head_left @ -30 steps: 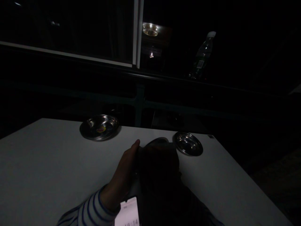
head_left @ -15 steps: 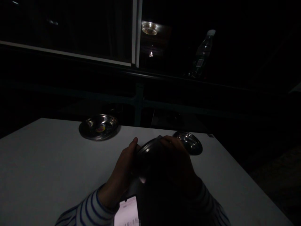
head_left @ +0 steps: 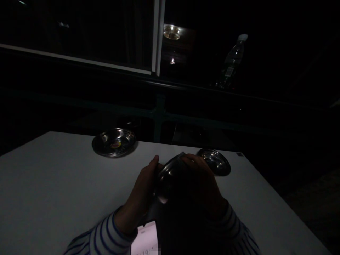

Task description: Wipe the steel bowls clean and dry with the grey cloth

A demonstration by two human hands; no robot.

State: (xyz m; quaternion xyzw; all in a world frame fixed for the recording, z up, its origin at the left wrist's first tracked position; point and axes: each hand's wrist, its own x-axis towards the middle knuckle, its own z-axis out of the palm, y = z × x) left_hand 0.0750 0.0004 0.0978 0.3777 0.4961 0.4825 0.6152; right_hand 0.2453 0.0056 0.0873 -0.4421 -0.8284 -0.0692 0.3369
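A shiny metal plate (head_left: 170, 177) is tilted up above the table between my two hands. My left hand (head_left: 145, 182) grips its left edge, thumb pointing up. My right hand (head_left: 200, 177) lies over the upper right rim, fingers curled. A small pale cloth (head_left: 182, 154) pokes out at its fingertips, pressed to the rim; most of it is hidden. Deep shadow covers the plate's lower part. Behind my left hand stands a stack of metal plates (head_left: 114, 143) with a yellow-red sticker inside. Another metal plate (head_left: 215, 162) lies just beyond my right hand.
A lit phone (head_left: 145, 239) lies by my left wrist on the white table (head_left: 66, 184). Past the table's back edge, a plastic bottle (head_left: 233, 62) with a white cap stands near a window frame (head_left: 157, 39). The surroundings are very dark.
The held plate has tilted slightly, with more of its shiny surface showing. Both hands keep their hold. The whole view has shifted a little, so things appear slightly farther right.
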